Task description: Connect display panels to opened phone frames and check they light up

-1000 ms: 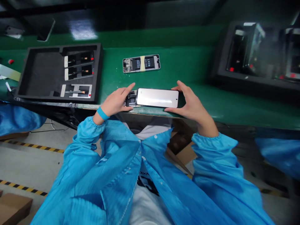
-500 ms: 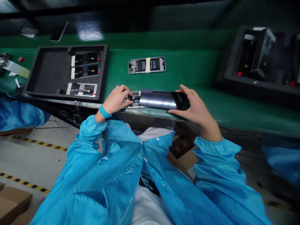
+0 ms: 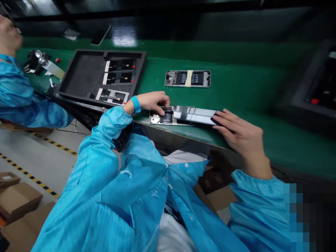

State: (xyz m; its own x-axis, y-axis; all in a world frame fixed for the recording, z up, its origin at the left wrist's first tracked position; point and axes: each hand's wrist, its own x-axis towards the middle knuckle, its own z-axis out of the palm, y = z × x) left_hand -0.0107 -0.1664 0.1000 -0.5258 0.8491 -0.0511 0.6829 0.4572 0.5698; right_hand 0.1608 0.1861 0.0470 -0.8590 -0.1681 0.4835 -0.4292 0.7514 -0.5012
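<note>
My right hand [image 3: 240, 131] grips the right end of a phone screen [image 3: 195, 114], tilted over an opened phone body [image 3: 156, 119] near the bench edge. The screen's underside, pale with dark bands, faces up and toward me. Over the left part of that body, my left hand [image 3: 157, 101] has its thumb and fingers bent close together beside the battery; whatever is between the fingertips is hidden. A second opened phone body [image 3: 206, 78], with a strip of yellowish tape [image 3: 189, 78] across its battery, lies farther back.
A black foam tray [image 3: 84, 70] at left holds several screen parts [image 3: 119, 77]. Another dark tray [image 3: 299, 101] with parts stands at the right, blurred. A co-worker's sleeve [image 3: 15, 91] is at far left. Cardboard boxes [image 3: 21, 199] sit on the floor.
The screen has turned from glossy face up to underside showing, uncovering more of the phone body. My right hand has closed farther around its end. The view has shifted, bringing a co-worker in at left.
</note>
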